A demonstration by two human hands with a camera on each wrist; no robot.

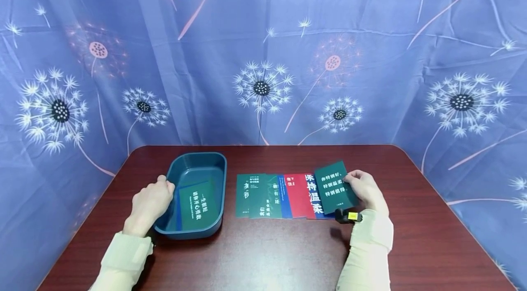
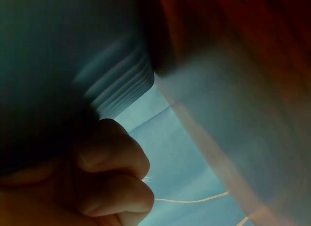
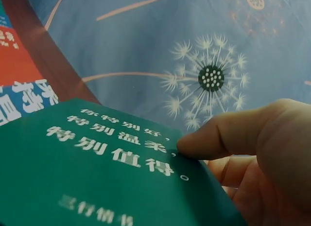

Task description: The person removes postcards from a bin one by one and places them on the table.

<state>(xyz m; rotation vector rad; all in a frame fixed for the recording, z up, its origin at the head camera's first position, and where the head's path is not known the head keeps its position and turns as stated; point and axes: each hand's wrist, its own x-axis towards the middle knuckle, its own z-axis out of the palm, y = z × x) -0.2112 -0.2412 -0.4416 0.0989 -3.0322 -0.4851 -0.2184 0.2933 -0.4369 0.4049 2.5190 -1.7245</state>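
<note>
Head view shows the right hand (image 1: 368, 191) pinching a green card (image 1: 332, 190) above the right end of the card row (image 1: 284, 197); the left hand (image 1: 151, 200) grips the tub (image 1: 197, 234). Light pinch should avoid bending.

From my end, I'm holding both sleeved arms (image 1: 366, 254) apart; my left hand (image 1: 149, 204) is gripping with curled fingers, my right hand (image 1: 366, 189) pinching.

Head view looks fwd/down, wrist views close
</note>
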